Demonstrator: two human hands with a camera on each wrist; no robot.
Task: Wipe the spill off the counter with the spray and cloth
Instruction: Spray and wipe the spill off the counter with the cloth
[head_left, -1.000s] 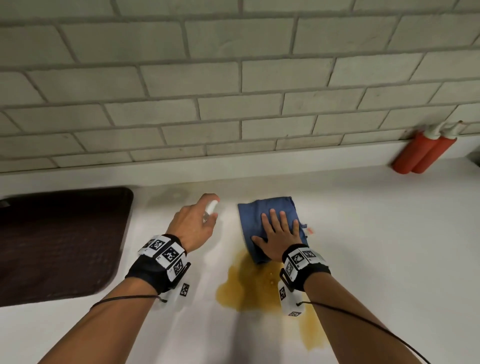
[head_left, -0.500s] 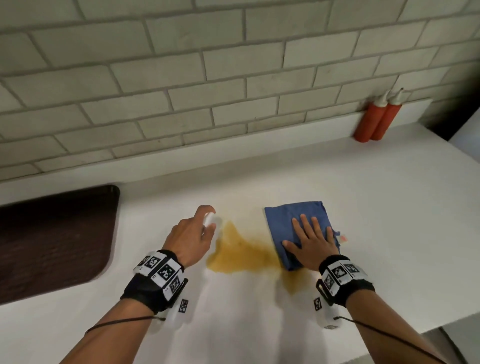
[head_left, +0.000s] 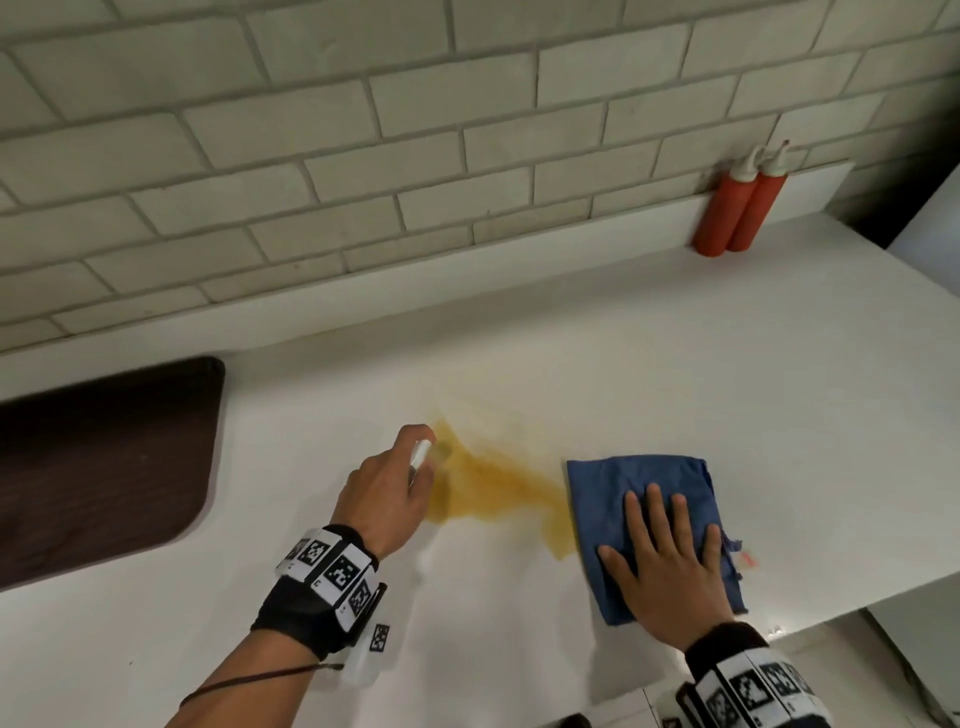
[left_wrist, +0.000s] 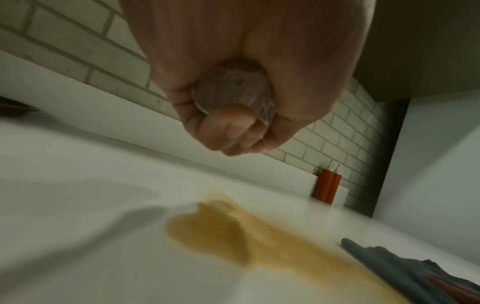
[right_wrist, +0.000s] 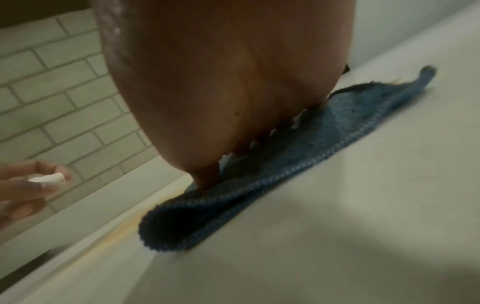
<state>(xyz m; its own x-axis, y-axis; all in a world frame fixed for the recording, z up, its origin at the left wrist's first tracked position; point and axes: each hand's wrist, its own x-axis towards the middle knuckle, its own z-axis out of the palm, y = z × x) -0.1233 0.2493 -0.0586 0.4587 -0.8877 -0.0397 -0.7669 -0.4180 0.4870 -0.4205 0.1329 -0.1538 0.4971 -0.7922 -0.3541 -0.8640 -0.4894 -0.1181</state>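
A yellow-brown spill (head_left: 493, 488) (left_wrist: 233, 238) lies on the white counter (head_left: 675, 364). My left hand (head_left: 384, 493) grips a small clear spray bottle (head_left: 420, 457) (left_wrist: 233, 92) at the spill's left edge, forefinger on its white top (right_wrist: 49, 178). To the right of the spill lies a folded blue cloth (head_left: 639, 499) (right_wrist: 259, 185). My right hand (head_left: 665, 561) presses flat on it with straight fingers. The cloth's left edge touches the spill. In the right wrist view the palm hides most of the cloth.
A dark brown mat (head_left: 98, 467) lies at the left. Two red squeeze bottles (head_left: 737, 208) stand against the tiled wall (head_left: 363, 156) at the back right. The counter's front edge (head_left: 831, 597) runs just right of the cloth.
My right hand has slid the cloth rightward off the spill, leaving the spill smeared and uncovered. The left hand kept the spray bottle at the spill's left edge. My head view swung.
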